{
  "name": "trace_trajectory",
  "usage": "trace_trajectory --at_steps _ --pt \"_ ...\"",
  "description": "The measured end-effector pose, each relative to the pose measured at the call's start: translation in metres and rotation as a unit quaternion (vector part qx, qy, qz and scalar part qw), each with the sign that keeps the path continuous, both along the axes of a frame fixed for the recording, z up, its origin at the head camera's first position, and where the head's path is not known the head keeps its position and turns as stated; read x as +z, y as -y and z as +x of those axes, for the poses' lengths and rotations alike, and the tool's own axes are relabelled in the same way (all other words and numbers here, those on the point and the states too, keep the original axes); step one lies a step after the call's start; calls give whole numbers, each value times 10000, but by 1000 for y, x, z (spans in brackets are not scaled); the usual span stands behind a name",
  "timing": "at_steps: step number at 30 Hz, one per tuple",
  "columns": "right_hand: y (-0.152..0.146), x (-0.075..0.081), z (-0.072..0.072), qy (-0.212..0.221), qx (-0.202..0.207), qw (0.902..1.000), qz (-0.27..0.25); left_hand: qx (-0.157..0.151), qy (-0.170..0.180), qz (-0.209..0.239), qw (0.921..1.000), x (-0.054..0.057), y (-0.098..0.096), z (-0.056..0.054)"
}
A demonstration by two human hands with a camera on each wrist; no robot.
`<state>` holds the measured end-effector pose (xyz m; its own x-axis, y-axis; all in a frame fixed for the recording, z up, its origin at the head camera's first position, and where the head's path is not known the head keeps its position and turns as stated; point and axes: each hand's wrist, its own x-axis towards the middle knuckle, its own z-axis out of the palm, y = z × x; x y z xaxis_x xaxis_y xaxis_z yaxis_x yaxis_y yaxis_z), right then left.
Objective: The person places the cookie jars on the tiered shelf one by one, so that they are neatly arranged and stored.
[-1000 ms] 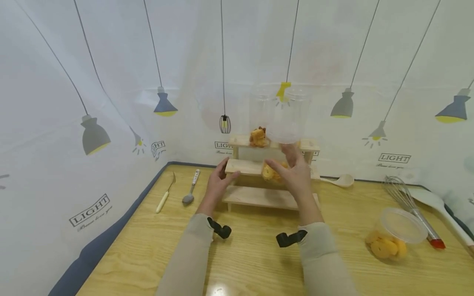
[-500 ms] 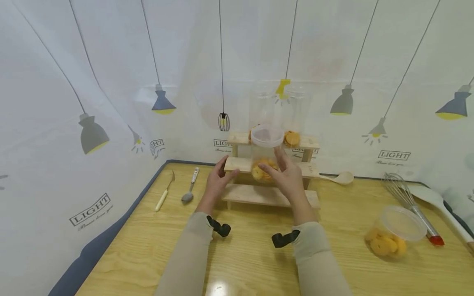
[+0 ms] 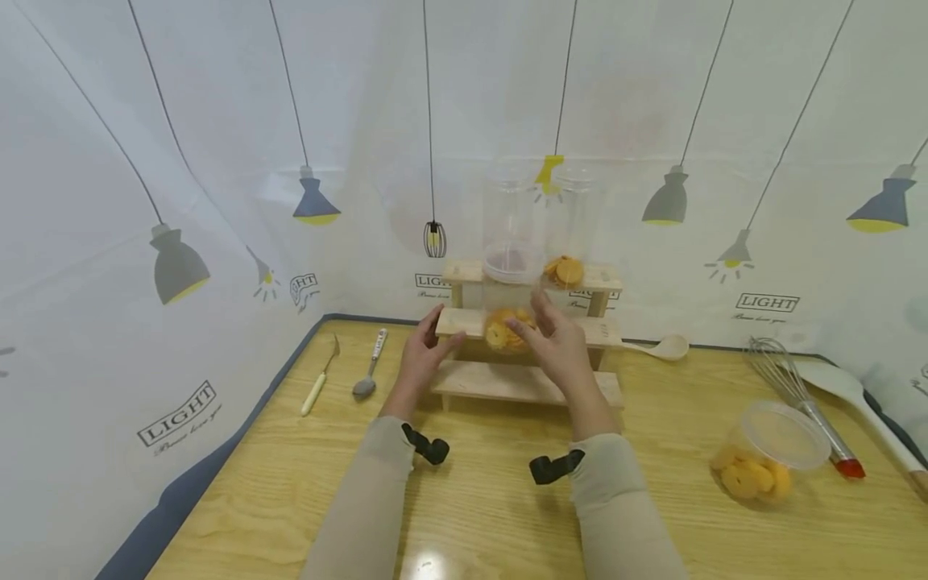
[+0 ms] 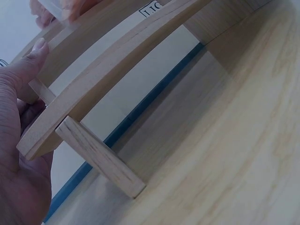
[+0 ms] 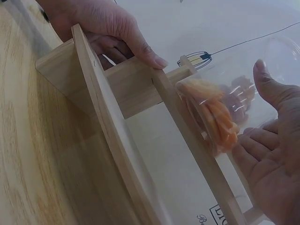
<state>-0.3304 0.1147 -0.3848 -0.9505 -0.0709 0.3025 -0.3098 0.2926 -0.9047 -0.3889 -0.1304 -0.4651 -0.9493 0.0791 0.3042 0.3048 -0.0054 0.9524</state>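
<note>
My left hand (image 3: 419,361) grips the left end of a three-tier wooden shelf (image 3: 500,383), its thumb lying over the middle tier in the left wrist view. On that middle tier, left of centre, stands a clear lidded plastic jar (image 3: 509,329) with orange-yellow ring cookies at its bottom. Just right of the jar is my right hand (image 3: 561,348). The right wrist view has its thumb raised apart and its fingers (image 5: 255,147) loosely bent beside the jar wall, holding nothing. Behind, on the top tier, two clear jars stand side by side; round cookies (image 3: 565,272) fill the right one's bottom.
Another lidded jar (image 3: 764,459) of cookies stands at the table's right. Beyond it lie a whisk (image 3: 797,395) and a white spatula (image 3: 844,383). A wooden spoon (image 3: 667,348) lies right of the shelf. Leftward are a fork (image 3: 319,383) and a spoon (image 3: 368,379).
My right hand carried the lidded jar leftward along the middle tier, set it upright, then loosened its fingers from it. My left hand stayed at the shelf's left end.
</note>
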Motion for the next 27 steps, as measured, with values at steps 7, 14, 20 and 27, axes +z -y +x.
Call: trace_trajectory --at_steps 7,14,20,27 --pt "-1 0 0 96 44 9998 144 13 13 -36 10000 1 0 1" --pt "-3 2 1 159 118 9997 133 -74 54 -125 9999 0 2 1" --pt "-4 8 3 -104 -32 9997 206 104 31 -221 9997 0 1 3" --pt "-9 27 16 -383 -235 9967 675 179 117 -357 9991 0 2 3"
